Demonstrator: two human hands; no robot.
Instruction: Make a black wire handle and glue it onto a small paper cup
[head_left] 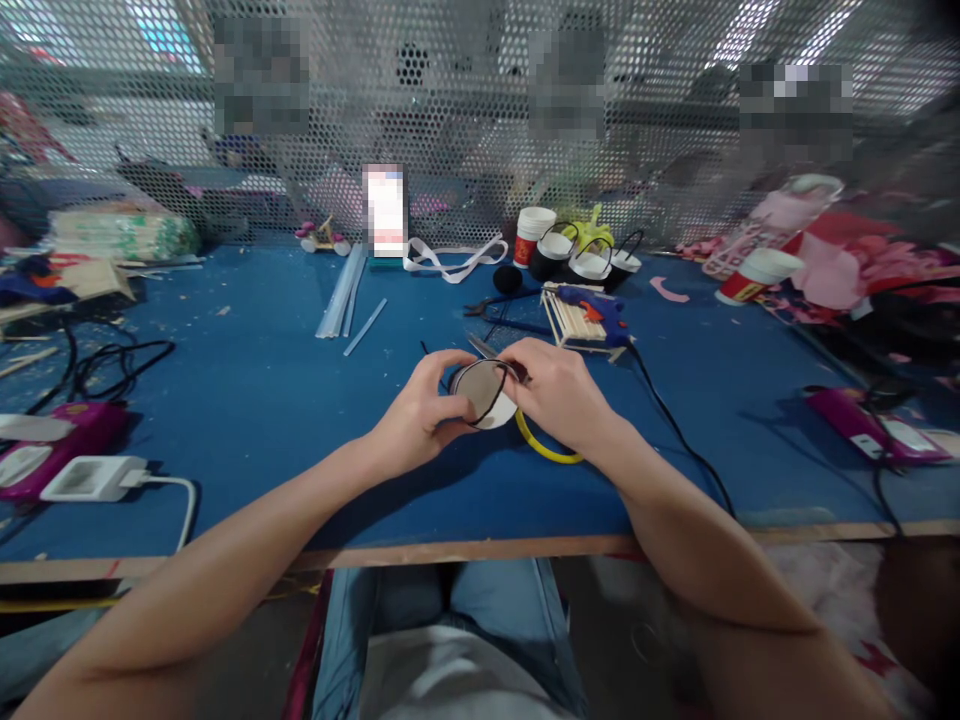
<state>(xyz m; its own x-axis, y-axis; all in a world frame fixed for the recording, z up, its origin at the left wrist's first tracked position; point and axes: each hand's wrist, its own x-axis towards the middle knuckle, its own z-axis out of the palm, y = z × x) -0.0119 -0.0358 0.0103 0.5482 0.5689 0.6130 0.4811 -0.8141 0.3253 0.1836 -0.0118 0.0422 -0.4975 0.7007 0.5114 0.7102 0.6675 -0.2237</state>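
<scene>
1. Two hands, left (420, 415) and right (559, 395), meet on one small paper cup (484, 392) at the middle of the desk (262, 400).
2. One yellow ring (551, 450) lies just beside that cup.
3. One blue glue gun (592, 303) lies beyond the cup.
4. Three black-handled cups (589, 258) stand behind the glue gun.
5. Two red-and-white paper cups, one (534, 233) left of the handled ones, one (754, 275) to their right.
6. One white charger (94, 478) lies far left of the cup.
</scene>
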